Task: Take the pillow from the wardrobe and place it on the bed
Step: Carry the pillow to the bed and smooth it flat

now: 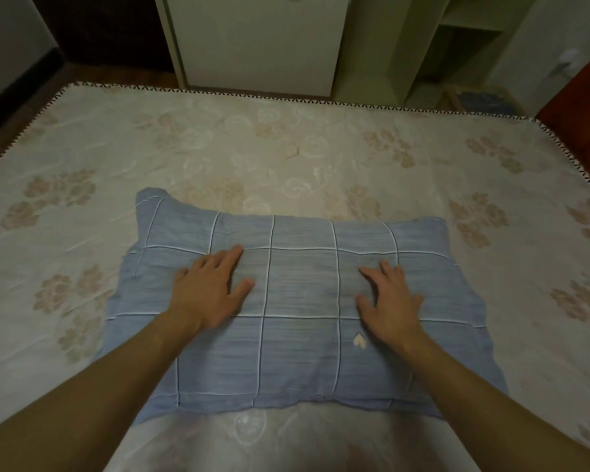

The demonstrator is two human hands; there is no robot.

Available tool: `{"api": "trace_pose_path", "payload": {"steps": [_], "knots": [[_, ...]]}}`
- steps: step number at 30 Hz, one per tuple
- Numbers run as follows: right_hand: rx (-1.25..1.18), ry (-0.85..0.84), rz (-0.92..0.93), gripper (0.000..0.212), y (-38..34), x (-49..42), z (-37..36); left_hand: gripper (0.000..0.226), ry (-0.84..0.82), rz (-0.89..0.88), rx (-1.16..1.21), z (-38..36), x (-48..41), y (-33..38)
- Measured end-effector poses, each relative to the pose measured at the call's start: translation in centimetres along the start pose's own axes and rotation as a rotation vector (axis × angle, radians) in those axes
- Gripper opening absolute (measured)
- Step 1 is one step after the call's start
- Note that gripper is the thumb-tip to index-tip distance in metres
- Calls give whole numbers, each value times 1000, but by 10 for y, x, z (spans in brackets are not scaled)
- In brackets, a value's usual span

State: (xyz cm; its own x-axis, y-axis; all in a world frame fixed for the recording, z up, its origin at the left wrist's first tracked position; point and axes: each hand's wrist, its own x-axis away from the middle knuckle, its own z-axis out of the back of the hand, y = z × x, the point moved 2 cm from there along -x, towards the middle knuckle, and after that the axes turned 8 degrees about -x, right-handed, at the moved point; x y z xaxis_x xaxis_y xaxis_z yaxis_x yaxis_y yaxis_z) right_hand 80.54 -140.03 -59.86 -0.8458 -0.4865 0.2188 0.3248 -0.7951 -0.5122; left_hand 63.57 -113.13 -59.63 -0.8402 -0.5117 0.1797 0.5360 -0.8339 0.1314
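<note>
Two bare forearms, no sleeves, bare hands [209, 290] [390, 301] without rings or watch.

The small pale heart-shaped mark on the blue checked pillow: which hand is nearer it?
Right. The right hand lies flat just above the heart mark; the left hand rests farther left.

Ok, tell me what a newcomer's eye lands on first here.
First, the blue checked pillow lying flat on the near middle of the bed. Next, both hands pressed palm-down on it, fingers spread: the left hand left of centre, the right hand right of centre. Behind the bed's far edge stands a pale wardrobe.
</note>
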Motion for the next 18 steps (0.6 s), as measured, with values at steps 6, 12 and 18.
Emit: {"api": "trace_pose_path", "payload": {"steps": [6,12,18], "knots": [[-60,267,60,11,-13,9,-1,19,170,48,3,1,18,-19],[-23,281,49,11,-13,14,-14,16,217,101,-42,-1,27,-14],[63,154,51,38,-6,-5,-5,18,357,85,48,8,62,-8]]}}
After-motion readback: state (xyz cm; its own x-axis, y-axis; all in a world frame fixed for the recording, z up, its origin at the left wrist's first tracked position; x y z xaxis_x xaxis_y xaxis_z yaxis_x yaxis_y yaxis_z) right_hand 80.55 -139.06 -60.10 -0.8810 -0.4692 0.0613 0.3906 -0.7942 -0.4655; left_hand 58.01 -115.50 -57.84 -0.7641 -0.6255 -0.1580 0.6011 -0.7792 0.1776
